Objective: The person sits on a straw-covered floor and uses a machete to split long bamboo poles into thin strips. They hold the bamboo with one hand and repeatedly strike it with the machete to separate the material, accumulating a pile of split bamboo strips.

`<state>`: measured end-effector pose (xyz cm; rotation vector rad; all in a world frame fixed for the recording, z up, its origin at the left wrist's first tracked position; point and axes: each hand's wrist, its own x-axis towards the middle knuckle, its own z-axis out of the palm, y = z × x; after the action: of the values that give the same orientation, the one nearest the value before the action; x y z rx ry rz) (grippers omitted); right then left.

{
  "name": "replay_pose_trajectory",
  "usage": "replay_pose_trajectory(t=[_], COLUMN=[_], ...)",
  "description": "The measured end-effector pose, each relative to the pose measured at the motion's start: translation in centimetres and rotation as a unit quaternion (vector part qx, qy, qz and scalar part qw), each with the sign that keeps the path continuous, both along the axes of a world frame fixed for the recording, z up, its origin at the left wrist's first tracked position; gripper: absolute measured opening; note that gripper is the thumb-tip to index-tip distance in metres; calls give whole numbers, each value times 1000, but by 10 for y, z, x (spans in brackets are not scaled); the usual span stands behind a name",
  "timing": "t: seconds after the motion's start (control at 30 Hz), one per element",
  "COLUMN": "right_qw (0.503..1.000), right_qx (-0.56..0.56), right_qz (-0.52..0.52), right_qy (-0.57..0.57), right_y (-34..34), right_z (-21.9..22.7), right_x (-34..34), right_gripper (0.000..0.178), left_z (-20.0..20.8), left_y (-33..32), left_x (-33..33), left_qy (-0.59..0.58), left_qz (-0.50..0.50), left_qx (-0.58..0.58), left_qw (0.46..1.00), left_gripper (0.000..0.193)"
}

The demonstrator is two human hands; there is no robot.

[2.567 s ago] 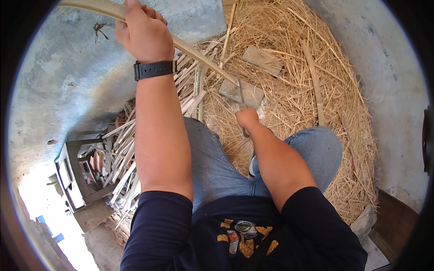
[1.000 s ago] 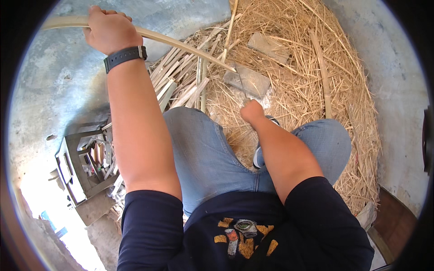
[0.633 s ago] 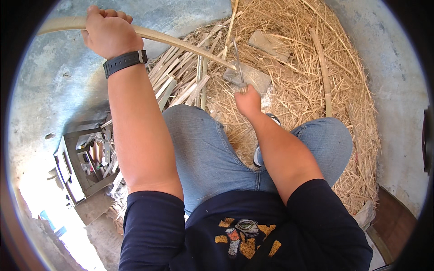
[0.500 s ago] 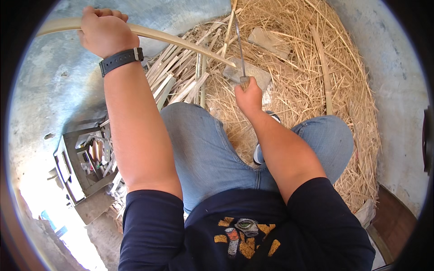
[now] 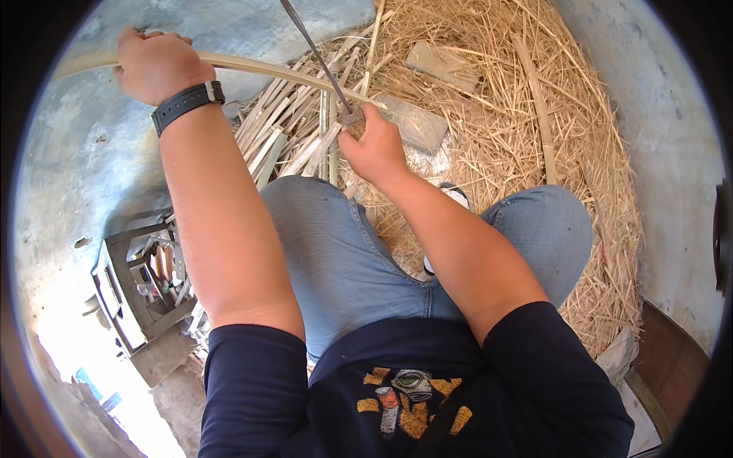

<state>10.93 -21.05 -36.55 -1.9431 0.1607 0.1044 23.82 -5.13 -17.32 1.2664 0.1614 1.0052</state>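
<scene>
Pale strip (image 5: 263, 67) slanting across the upper left, partly over the stick pile (image 5: 267, 131), with the left hand (image 5: 162, 69) curled snugly around it! Right hand (image 5: 376, 149), fingers wrapped on the knife (image 5: 309, 38) handle, blade crossing the strip in view; contact, I can't tell.

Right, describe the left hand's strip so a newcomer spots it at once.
Look to the bluish wall at upper left, then the left hand wearing a black strap. The long strip passes through its grip, curving toward the right hand. Unlike the pale strips heaped nearby, this one is held up.
</scene>
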Motion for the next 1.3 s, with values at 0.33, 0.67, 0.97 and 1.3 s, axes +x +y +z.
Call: replay_pose_trajectory(t=[0.33,0.67,0.97,1.3], right_qw=[982,997,989,983], right_qx=[15,5,38,-42], right_qz=[-8,6,59,49], right_qy=[186,83,130,174], right_y=[-23,-2,-1,-32], right_z=[-42,-59,-15,-57], right_x=[-6,-19,-5,-1], right_gripper=[35,40,42,45], left_z=[-9,0,-2,5], left_y=[33,19,13,5], left_x=[6,-14,-26,-23], left_qy=[39,65,42,27], left_qz=[20,29,-43,-95], left_qx=[-52,-58,-36,-27], left_qw=[998,996,998,995], left_gripper=[13,15,16,20])
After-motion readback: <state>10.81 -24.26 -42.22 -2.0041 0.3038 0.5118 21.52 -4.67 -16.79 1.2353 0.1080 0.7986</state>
